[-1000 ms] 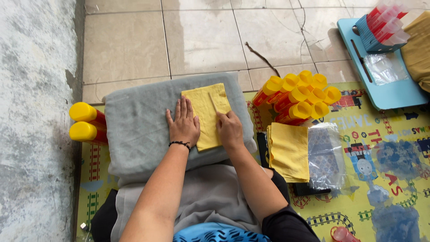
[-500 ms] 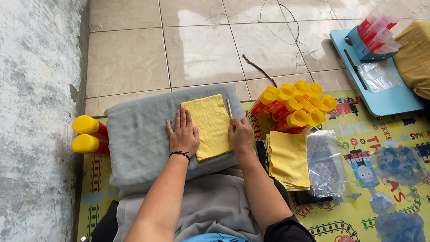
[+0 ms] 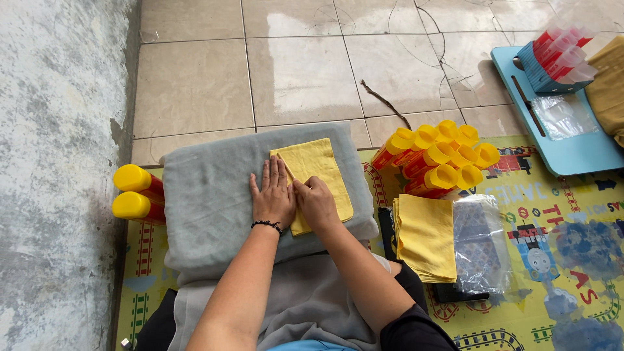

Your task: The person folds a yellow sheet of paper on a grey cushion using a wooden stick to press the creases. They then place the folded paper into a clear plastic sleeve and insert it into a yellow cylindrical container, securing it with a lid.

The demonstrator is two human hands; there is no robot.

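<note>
Yellow cloth (image 3: 318,175) lies on the grey cushion (image 3: 214,201) across the person's lap, on the cushion's right half and well inside its edges. Its long axis runs away from the person and leans a little to the left, the far short edge pointing toward the tiled floor (image 3: 299,71).

On the cloth's near left edge both hands meet. The left hand (image 3: 273,195) is spread flat, fingers straight, palm down partly on the cushion and partly on the cloth; it grips nothing. The right hand (image 3: 316,203) is loosely curled beside it, touching it, fingertips pressing the cloth near its left edge; whether it pinches a fold I cannot tell.

Right of the cushion stand bottles with yellow caps (image 3: 442,159) in a cluster, with a stack of yellow cloths (image 3: 426,237) and a clear plastic bag (image 3: 481,244) in front of them on the play mat (image 3: 552,214). Two more yellow-capped bottles (image 3: 133,192) lie left of the cushion.

Judging from the soft, yielding cushion, uneven pressure could drag the cloth askew and leave a crooked crease. A sliding palm might also bunch the thin fabric.
</note>
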